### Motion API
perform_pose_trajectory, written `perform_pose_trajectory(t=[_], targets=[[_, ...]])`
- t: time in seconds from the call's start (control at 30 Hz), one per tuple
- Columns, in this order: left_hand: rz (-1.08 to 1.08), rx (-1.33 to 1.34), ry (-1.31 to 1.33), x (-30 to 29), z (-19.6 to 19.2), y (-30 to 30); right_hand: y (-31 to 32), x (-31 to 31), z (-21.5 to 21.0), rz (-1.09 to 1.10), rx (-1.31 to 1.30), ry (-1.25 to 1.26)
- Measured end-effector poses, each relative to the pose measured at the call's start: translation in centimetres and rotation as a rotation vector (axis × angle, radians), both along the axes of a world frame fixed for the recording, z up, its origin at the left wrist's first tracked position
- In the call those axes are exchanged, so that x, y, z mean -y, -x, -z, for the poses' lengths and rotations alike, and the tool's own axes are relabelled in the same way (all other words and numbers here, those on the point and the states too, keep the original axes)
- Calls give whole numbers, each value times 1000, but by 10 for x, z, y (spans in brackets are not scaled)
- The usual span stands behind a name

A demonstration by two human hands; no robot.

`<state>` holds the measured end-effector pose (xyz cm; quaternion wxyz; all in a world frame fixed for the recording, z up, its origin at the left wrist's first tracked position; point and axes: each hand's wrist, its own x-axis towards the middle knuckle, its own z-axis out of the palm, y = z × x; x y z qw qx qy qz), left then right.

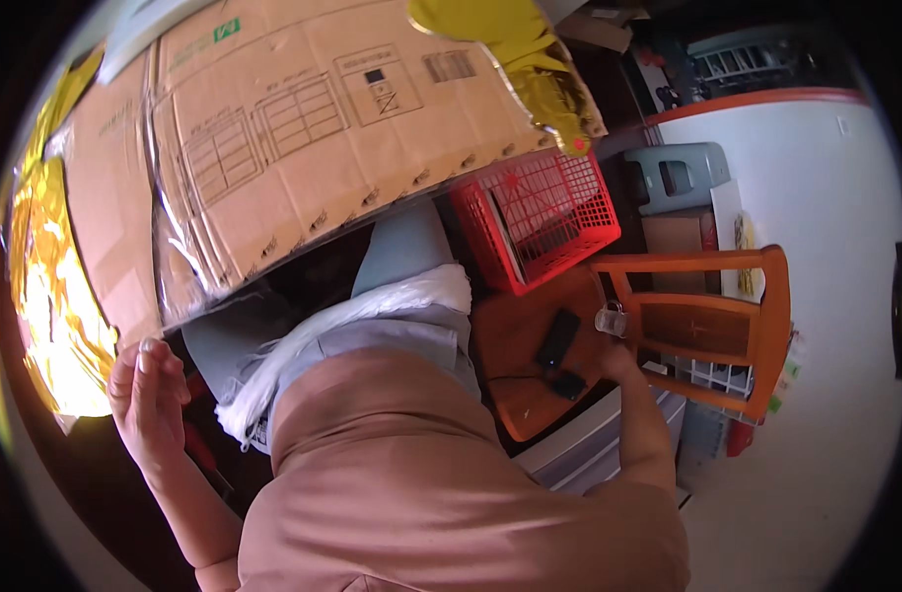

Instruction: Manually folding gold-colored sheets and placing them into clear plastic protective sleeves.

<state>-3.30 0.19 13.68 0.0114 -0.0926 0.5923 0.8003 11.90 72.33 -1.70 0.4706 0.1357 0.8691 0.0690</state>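
At the left, my left hand [151,400] is raised beside the cardboard's lower corner, its thumb and fingers drawn together; what they hold, if anything, is too small to make out. On the right, my right hand [619,361] reaches over the wooden chair [515,409] and grips a small clear glass mug [612,319] near the chair's back. A black phone-like device [557,338] lies on the seat, with a smaller black object [568,385] and a thin cable beside it. Across my lap rests a hank of white thread [372,306].
A large cardboard sheet or box [303,118] covers the surface ahead, with gold foil [61,286] at its left and more gold foil [515,59] at its right. A red plastic basket [569,252] stands by the chair. Behind are a grey-green stool [676,178] and a white wall [826,187].
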Motion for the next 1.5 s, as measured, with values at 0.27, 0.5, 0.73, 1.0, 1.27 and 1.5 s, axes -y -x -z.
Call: perform_pose_trajectory(t=[0.27,0.5,0.73,1.0,1.27,1.5], targets=[[-54,30,-4,15,18,-24,-53,5,29,952,250,-55],[-132,51,14,20,19,-29,-34,-32,63,749,232,-16],[-138,47,26,19,20,-32,68,-39,-28,989,-332,-160],[-153,37,-11,7,7,-29,164,6,-78,637,-265,-60],[80,162,87,-18,-11,-29,221,327,-143,-348,-368,1018],[250,148,47,-52,-41,-18,195,492,-159,-87,-176,1951]])
